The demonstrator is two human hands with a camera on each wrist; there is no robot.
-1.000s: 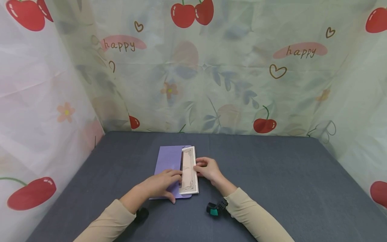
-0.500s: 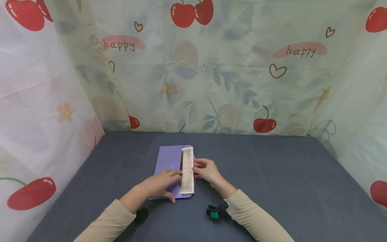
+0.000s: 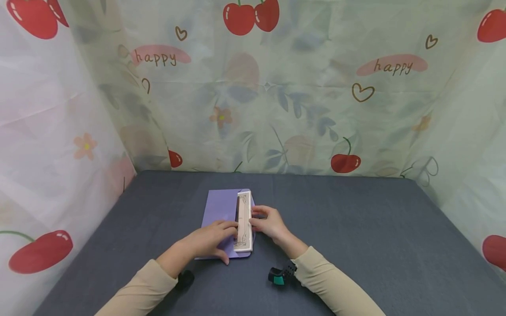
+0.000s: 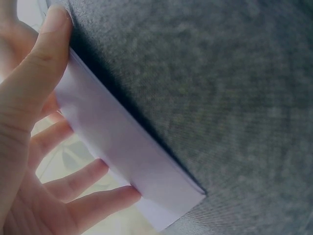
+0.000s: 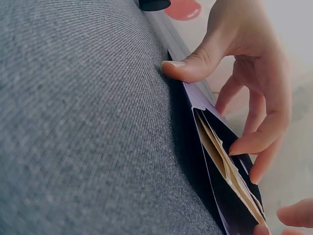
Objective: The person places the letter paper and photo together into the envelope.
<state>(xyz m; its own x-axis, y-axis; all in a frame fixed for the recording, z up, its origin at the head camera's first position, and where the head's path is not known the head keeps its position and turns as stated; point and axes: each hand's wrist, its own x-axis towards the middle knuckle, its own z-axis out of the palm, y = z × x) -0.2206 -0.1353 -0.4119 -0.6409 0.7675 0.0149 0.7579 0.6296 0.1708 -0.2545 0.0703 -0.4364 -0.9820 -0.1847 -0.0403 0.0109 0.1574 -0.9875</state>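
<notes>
A purple envelope [image 3: 221, 204] lies on the dark cloth with its opening to the right. From that opening sticks a stack of banknote-like paper slips [image 3: 244, 221], pale pink with an ornate printed border. The right wrist view shows several layers of these slips [image 5: 222, 156] inside the envelope's gap. My left hand [image 3: 209, 239] rests on the envelope, fingertips at the opening's upper edge; its thumb [image 4: 51, 54] lies by the envelope's near edge. My right hand [image 3: 270, 224] pinches the slips' right edge, thumb on top; the fingertips beneath are partly hidden.
A dark grey cloth [image 3: 336, 237] covers the table. A white curtain [image 3: 269, 109] with cherries and flowers closes off the back and both sides. A black wrist camera [image 3: 278, 275] hangs by the right sleeve, and another black one [image 3: 184, 280] by the left.
My right hand has shifted slightly left, pushing the paper slips deeper into the envelope, so a narrower strip shows. My left hand has stayed in place.
</notes>
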